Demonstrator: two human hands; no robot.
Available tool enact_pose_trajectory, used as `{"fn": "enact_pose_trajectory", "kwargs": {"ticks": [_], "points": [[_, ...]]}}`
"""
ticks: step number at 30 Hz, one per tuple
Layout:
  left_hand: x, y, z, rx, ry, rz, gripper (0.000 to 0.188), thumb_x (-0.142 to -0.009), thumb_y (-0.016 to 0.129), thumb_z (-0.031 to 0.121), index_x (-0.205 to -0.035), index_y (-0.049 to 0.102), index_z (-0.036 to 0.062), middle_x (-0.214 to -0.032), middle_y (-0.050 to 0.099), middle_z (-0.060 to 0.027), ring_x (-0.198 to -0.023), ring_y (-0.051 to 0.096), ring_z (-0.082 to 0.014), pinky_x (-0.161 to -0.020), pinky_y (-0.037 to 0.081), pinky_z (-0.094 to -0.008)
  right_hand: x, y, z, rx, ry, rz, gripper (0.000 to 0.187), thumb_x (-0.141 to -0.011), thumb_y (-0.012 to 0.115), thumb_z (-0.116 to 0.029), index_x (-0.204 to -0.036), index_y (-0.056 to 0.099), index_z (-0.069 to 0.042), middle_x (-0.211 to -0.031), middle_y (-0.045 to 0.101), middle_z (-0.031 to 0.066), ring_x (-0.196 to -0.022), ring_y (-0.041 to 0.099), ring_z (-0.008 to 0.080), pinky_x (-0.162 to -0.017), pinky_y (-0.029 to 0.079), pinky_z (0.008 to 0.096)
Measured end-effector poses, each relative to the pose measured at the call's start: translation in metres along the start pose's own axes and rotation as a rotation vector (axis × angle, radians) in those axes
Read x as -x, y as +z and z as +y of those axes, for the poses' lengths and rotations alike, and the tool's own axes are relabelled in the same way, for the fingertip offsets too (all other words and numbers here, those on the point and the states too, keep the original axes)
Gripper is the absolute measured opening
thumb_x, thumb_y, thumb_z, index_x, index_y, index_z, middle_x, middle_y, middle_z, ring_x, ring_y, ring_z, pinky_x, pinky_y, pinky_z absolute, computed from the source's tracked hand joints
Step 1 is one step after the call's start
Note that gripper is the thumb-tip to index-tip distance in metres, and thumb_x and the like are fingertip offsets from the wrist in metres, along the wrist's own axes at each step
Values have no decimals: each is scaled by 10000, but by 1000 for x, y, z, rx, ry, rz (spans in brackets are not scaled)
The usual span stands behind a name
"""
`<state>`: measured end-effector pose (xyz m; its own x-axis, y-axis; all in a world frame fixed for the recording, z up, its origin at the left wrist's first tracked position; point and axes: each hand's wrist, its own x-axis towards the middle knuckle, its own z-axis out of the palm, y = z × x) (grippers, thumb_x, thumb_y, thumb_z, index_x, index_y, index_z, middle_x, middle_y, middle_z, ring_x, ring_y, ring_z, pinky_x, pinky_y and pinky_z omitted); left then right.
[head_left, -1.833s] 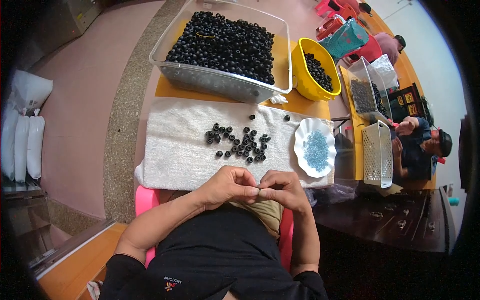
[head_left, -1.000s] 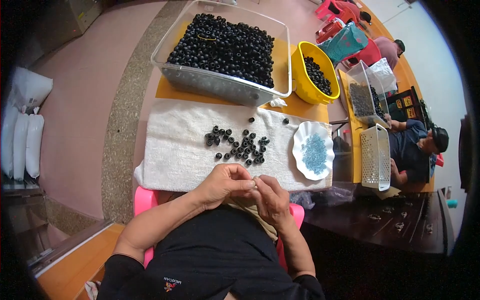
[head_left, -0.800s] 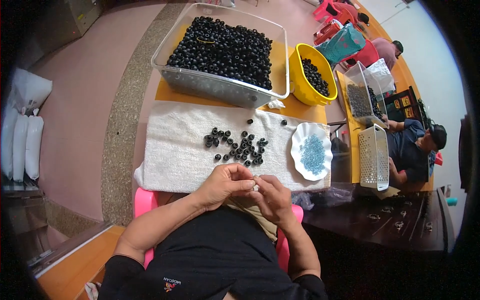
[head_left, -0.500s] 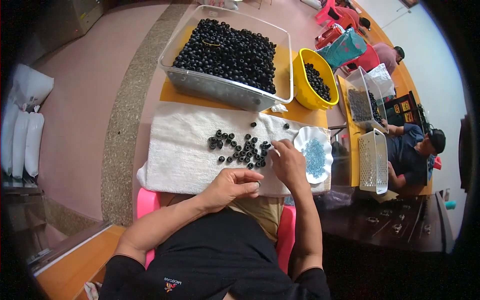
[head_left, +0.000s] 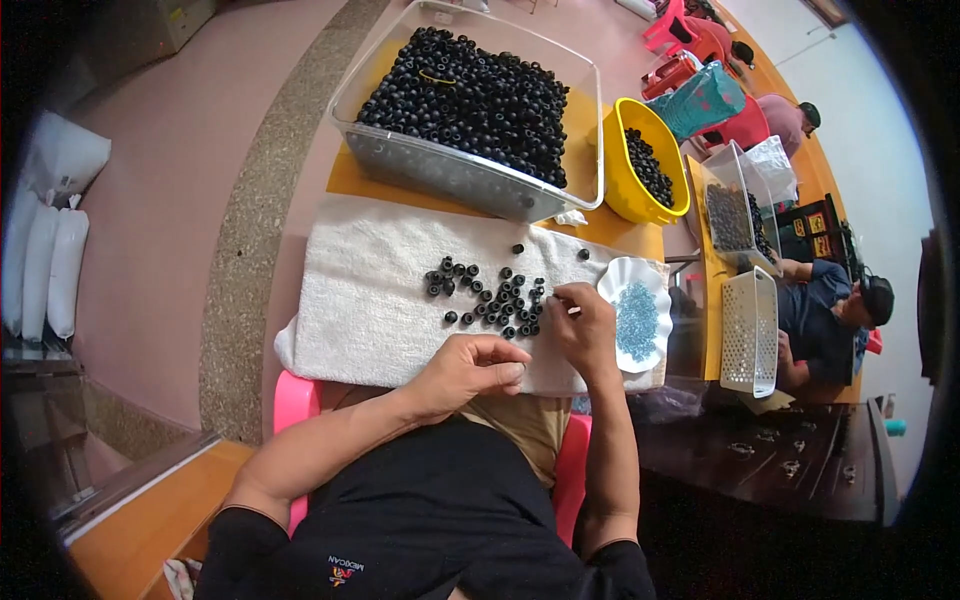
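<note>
Left hand (head_left: pixel 468 375) sits at the towel's near edge, about mid-length, palm turned inward. Thumb and index are pinched together at the tips; can't tell if a small part sits between them. Parking it low and close to the body looks like a way to have a steady hold point within reach of the other hand.

Right hand (head_left: pixel 588 330) is over the towel's right half, between the loose black beads (head_left: pixel 505 308) and the white scalloped dish (head_left: pixel 620 268). Fingers curled, tips just beside the right side of the bead group; can't tell if they grip one.

Bead group lies around the middle of the white towel (head_left: pixel 360 300), two strays nearer its far edge. Cloth probably there to stop round parts rolling off.

Dish sits at the towel's right edge, holding clear blue bits (head_left: pixel 636 320); raised rim likely contains them, right-hand side.

Bulk stock is beyond the towel's far edge: clear bin (head_left: pixel 430 160) of black beads, yellow tub (head_left: pixel 620 170) nearer the worktop's (head_left: pixel 350 180) right edge. Presumably placed there to leave the near side for handwork.
</note>
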<state>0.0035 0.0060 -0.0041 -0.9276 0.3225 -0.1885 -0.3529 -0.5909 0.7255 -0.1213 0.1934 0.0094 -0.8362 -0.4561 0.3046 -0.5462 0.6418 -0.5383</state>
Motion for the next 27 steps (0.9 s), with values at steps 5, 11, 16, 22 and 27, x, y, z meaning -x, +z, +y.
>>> {"fn": "enact_pose_trajectory", "kwargs": {"ticks": [5, 11, 16, 22, 27], "points": [[1, 0, -1, 26, -15, 26, 200, -923, 638, 78, -1096, 637, -23, -912, 674, -72, -811, 663, -124, -772, 568, -265, 8, -5, -6, -195, 174, -6, 121, -844, 669, -27, -962, 662, 1, -881, 678, 101, -746, 673, 160, -654, 537, 273], [1, 2, 0, 74, -21, 38, 188, -923, 632, 58, -1092, 637, -24, -921, 669, -72, -815, 663, -126, -774, 571, -260, 10, -3, 9, -184, 40, -18, 147, -865, 661, -52, -999, 667, 7, -919, 671, 109, -815, 659, 185, -720, 532, 285], [2, 1, 1, 78, -9, 34, 174, -924, 633, 59, -1078, 640, -20, -921, 669, -70, -811, 662, -127, -766, 569, -262, 18, 4, 18, -334, 187, -9, 102, -884, 647, 9, -982, 669, 28, -873, 662, 64, -753, 652, 127, -658, 542, 243], [2, 0, 1, 86, -9, 37, 173, -918, 645, 70, -1070, 645, -11, -916, 670, -66, -807, 662, -125, -764, 571, -268, 20, 3, 15, -548, 298, -29, 83, -897, 649, -13, -958, 666, 40, -842, 656, 48, -729, 653, 129, -675, 570, 258], [1, -1, 1, 99, -17, 65, 170, -912, 653, 74, -1065, 648, -2, -911, 669, -63, -802, 660, -124, -766, 572, -271, 21, -5, -5, -724, 460, -124, 121, -915, 623, -30, -1012, 645, 40, -846, 656, 48, -739, 650, 130, -750, 587, 299]]}}
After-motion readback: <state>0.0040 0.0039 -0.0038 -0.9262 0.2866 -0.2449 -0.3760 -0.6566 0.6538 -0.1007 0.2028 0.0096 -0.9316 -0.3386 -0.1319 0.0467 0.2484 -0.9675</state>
